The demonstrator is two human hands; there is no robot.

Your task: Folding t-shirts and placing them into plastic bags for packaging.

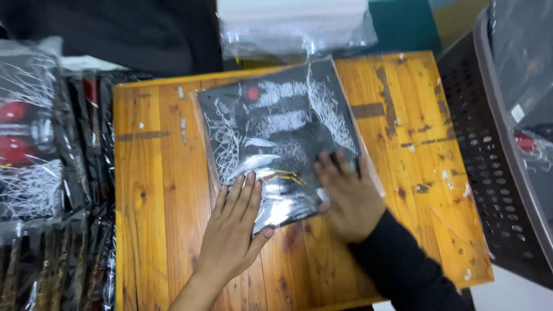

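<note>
A flat black garment with white and red print, sealed in a clear plastic bag (282, 126), lies tilted on a worn wooden table (155, 190). My left hand (233, 230) lies flat on the bag's near left corner, fingers spread and pointing away from me. My right hand (345, 196), in a black sleeve, presses flat on the bag's near right corner. Both palms rest on top of the plastic; neither grips it.
A stack of similar bagged black garments (34, 150) stands left of the table. More clear bags (294, 29) lie past the far edge. A dark perforated plastic basket (489, 161) holding bagged items stands at the right.
</note>
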